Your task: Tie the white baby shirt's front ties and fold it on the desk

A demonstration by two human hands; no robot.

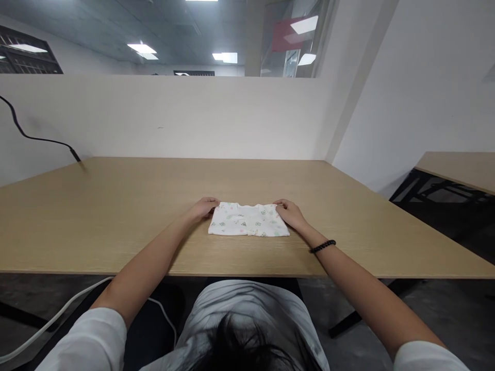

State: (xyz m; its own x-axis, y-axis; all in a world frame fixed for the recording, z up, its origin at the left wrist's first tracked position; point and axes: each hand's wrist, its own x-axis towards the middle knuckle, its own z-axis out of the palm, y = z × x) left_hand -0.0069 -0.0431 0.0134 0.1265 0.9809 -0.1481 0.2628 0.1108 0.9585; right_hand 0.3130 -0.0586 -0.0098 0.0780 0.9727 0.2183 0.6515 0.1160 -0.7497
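A white baby shirt printed with small green and pink figures lies folded into a flat, wide shape on the wooden table. Its far edge dips in the middle like a neckline. At the far left corner, my left hand is closed with its fingertips on the cloth. My right hand grips the far right corner, thumb and fingers together on the fabric. The undersides of both corners are hidden by my fingers.
A white wall with a window above it rises behind the table. A black cable reaches the table's far left corner. Another table stands at the right. Below the front edge, a white cable hangs at the left.
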